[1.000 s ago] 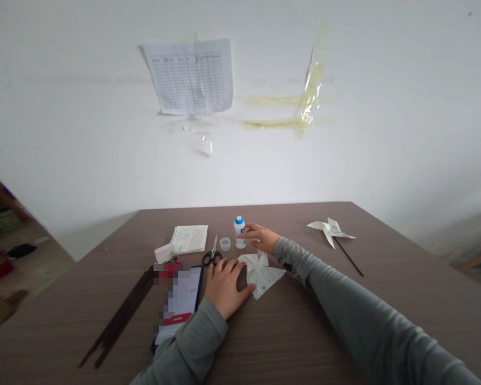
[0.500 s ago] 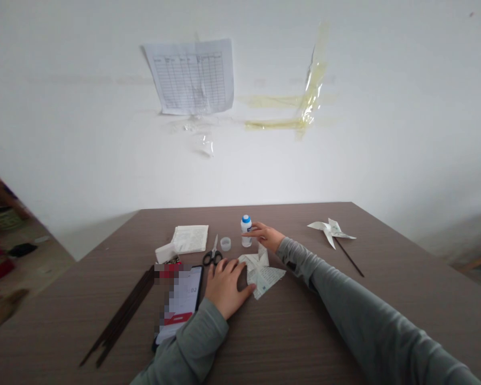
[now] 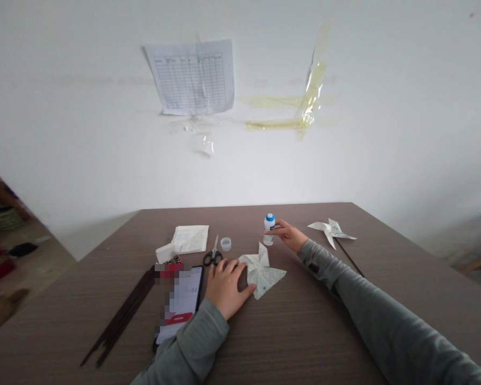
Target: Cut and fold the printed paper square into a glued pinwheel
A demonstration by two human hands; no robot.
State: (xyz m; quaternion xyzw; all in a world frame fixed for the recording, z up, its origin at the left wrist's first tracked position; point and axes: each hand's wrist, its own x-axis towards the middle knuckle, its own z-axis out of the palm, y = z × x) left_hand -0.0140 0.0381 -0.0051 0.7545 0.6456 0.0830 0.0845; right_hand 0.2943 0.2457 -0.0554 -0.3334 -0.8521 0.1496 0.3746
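My right hand (image 3: 291, 236) has its fingers and thumb around a small white glue bottle (image 3: 268, 238) with a blue top, which stands upright at the table's middle. My left hand (image 3: 226, 289) lies spread with its fingertips at the left edge of a folded paper pinwheel (image 3: 264, 272), holding nothing. The pinwheel is of printed paper and lies flat between my hands. Just beyond my left fingers are black-handled scissors (image 3: 212, 258) and a clear plastic cap (image 3: 225, 244).
Left of my left hand lies a phone (image 3: 182, 305), partly blurred out, with dark thin sticks (image 3: 122, 315) beside it. A stack of printed paper (image 3: 191, 238) and a white eraser-like block (image 3: 166, 252) lie farther back. A finished pinwheel on a stick (image 3: 332, 231) rests at right.
My right hand has moved to the right along with the glue bottle, away from the folded paper. My left hand and the paper pinwheel have stayed in place.
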